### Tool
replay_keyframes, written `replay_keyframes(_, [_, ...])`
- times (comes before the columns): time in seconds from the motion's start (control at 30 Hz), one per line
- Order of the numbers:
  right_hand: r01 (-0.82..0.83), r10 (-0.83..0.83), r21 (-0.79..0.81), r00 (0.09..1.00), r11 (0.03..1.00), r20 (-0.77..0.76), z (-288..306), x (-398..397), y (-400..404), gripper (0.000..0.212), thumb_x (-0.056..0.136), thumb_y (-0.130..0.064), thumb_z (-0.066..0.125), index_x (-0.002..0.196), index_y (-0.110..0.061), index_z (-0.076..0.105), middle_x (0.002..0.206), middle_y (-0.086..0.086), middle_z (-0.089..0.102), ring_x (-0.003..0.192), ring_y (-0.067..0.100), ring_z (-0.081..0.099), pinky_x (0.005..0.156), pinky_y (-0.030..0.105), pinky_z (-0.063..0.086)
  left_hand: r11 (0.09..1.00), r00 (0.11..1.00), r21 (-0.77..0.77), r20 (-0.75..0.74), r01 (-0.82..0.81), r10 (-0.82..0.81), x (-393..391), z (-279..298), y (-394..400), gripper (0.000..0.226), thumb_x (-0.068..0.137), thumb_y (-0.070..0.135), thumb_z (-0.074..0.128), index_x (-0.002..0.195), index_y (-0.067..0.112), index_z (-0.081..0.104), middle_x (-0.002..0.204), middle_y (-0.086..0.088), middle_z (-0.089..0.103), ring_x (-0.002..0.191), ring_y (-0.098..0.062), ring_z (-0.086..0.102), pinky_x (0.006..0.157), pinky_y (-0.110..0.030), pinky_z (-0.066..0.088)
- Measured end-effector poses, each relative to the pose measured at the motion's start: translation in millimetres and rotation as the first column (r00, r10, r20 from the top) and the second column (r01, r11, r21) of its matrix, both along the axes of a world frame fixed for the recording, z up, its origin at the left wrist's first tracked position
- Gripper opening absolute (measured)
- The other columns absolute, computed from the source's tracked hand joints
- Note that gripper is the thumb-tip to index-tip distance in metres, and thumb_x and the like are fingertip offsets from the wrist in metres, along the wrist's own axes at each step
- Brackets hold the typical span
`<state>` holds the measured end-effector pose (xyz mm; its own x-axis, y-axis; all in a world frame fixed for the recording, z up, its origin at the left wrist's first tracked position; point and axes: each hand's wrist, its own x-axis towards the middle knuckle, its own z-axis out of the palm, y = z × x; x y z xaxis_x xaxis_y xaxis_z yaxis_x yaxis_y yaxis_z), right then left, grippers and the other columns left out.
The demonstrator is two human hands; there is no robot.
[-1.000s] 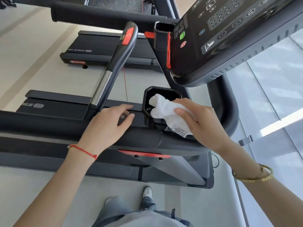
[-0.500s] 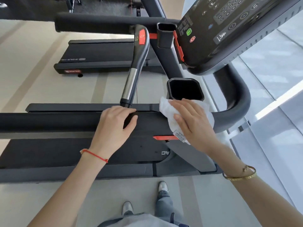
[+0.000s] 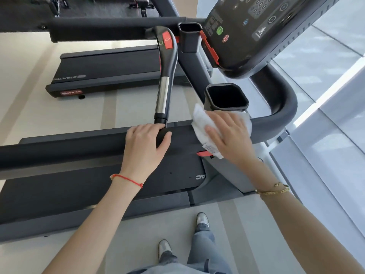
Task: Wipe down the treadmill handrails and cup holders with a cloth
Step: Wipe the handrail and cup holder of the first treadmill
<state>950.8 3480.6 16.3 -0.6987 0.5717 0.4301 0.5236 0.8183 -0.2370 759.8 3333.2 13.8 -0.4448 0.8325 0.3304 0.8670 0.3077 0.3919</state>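
Pressing flat, the right hand [image 3: 230,135] spreads the white cloth [image 3: 199,123] over the near handrail [image 3: 79,149], fingers straight so the palm covers a broad strip. The left hand [image 3: 147,144] rests on the rail with fingers draped over it, likely for support. One cup holder [image 3: 226,97] sits just beyond the cloth.

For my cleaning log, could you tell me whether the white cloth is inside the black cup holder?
No, the white cloth lies under the right hand on the black handrail, beside the black cup holder.

A gym floor with running machines.
Two treadmills [image 3: 110,70] are placed side by side; a button console [image 3: 262,26] is seen above.
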Motion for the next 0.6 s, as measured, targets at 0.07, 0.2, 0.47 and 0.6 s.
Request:
replay_keyframes(0.07, [0.098, -0.095, 0.059, 0.994, 0.993, -0.054, -5, -6, -2, 0.038, 0.103, -0.037, 0.036, 0.130, -0.021, 0.057, 0.122, -0.002, 0.060, 0.109, 0.025, 0.052, 0.095, 0.035, 0.035, 1.000, 1.000, -0.019, -0.007, 0.004, -0.004, 0, -1, 2, 0.035, 0.099, 0.039, 0.049, 0.119, 0.015, 0.066, 0.112, -0.001, 0.070, 0.106, -0.023, 0.061, 0.103, -0.038, 0.034])
replay_keyframes(0.2, [0.080, -0.072, 0.142, 0.996, 0.987, -0.061, -18, -27, -20, 0.037, 0.104, -0.036, 0.036, 0.131, -0.021, 0.054, 0.125, -0.002, 0.057, 0.110, 0.025, 0.049, 0.093, 0.037, 0.035, 0.999, 0.999, -0.034, -0.031, 0.004, -0.005, 0, -3, 5, 0.036, 0.100, 0.039, 0.047, 0.119, 0.014, 0.065, 0.111, -0.002, 0.069, 0.106, -0.024, 0.060, 0.103, -0.039, 0.034])
replay_keyframes(0.47, [-0.025, 0.040, 0.183, 0.996, 0.983, -0.074, -16, -2, 9, 0.038, 0.102, -0.039, 0.043, 0.131, -0.018, 0.058, 0.123, 0.000, 0.060, 0.111, 0.026, 0.054, 0.094, 0.037, 0.040, 0.999, 0.997, -0.023, -0.076, -0.029, 0.027, 3, -3, 5, 0.033, 0.100, 0.038, 0.048, 0.118, 0.017, 0.066, 0.113, 0.002, 0.070, 0.107, -0.021, 0.061, 0.102, -0.037, 0.035])
replay_keyframes(0.6, [0.013, 0.000, 0.140, 0.996, 0.990, -0.092, -9, 6, 23, 0.036, 0.101, -0.040, 0.043, 0.125, -0.019, 0.060, 0.114, -0.003, 0.064, 0.107, 0.022, 0.056, 0.094, 0.034, 0.039, 0.998, 0.996, -0.030, -0.074, -0.050, 0.048, 6, -1, 4, 0.041, 0.099, 0.043, 0.040, 0.117, 0.018, 0.066, 0.112, 0.003, 0.070, 0.107, -0.020, 0.062, 0.102, -0.036, 0.035])
